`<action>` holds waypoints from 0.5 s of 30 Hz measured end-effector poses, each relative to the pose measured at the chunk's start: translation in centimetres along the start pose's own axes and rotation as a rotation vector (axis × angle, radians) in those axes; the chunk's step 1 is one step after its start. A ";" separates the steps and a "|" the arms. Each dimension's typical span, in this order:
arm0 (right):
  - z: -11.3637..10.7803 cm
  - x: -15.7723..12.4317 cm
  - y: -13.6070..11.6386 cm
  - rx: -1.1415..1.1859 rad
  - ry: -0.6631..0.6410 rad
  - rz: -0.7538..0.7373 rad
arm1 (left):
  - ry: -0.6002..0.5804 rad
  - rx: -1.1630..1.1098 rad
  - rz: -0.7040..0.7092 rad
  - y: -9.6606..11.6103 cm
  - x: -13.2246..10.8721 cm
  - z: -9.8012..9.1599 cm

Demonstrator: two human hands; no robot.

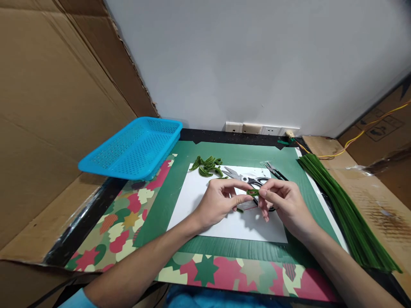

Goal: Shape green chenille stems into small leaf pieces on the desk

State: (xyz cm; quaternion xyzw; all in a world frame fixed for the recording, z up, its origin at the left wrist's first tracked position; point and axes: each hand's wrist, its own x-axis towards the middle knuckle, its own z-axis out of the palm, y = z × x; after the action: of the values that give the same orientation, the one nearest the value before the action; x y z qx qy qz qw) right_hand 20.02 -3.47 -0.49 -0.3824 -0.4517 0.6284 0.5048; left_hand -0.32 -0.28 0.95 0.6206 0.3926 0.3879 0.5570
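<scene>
Between both hands, above a white sheet of paper (212,220), is a small bent piece of green pipe cleaner (253,193). My left hand (220,199) pinches its left end with thumb and fingers. On its right end, the thumb and index finger of my right hand (282,199) close in a pinch. Black-handled scissors (233,173) lie on the paper behind the hands, partly hidden by them. A pile of curved green pipe cleaner pieces (208,164) rests at the paper's far left corner. One short green snippet (239,210) sits below the left fingers.
A blue plastic basket (128,173) stands at the back left. Small black snips (276,172) lie right of the scissors. Along the right edge runs a bundle of long green pipe cleaners (346,214). Cardboard (58,107) walls the left side; a yellow cable (349,139) crosses at right.
</scene>
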 end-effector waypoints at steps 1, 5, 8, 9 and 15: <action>0.0 0.0 0.0 0.004 -0.002 -0.002 | 0.006 0.002 0.003 -0.1 0.0 0.0; -0.1 0.0 0.1 0.009 -0.005 -0.004 | 0.028 0.019 0.041 -0.4 0.0 0.0; 0.1 -0.1 0.1 0.016 -0.008 0.000 | 0.079 -0.003 0.080 -0.5 -0.2 0.1; 0.1 -0.1 0.1 0.021 -0.008 0.000 | 0.096 -0.009 0.098 -0.6 -0.2 0.2; 0.5 -0.4 0.2 0.051 -0.002 -0.024 | 0.111 -0.081 0.144 -0.9 -0.4 0.4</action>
State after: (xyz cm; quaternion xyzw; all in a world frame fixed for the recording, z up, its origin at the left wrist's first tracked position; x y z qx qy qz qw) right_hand 19.57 -3.93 -0.55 -0.3632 -0.4406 0.6342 0.5214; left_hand -0.21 -0.76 0.05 0.6018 0.3610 0.4762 0.5298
